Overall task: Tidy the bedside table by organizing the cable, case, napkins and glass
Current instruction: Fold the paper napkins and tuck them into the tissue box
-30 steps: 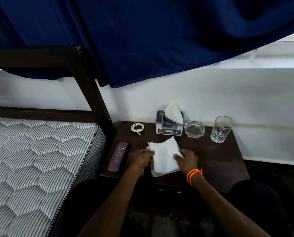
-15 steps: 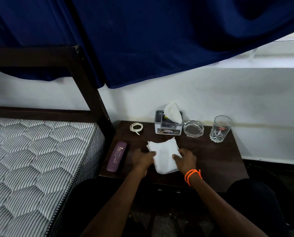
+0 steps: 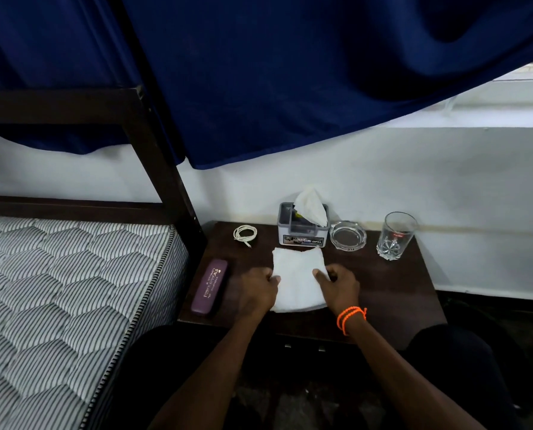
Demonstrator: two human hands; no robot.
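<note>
White napkins [image 3: 296, 279], stacked and soft-edged, are laid at the middle of the dark table [image 3: 392, 290]; the left edge is pinched by the left hand [image 3: 257, 291]; the right edge is pinched by the right hand [image 3: 339, 288], fingers curled.

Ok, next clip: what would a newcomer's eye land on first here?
Most likely the white napkins at the middle of the dark bedside table, pinched at either side by the left hand and right hand. Then the deep blue curtain draped overhead, and the glass at the table's back right corner.
</note>
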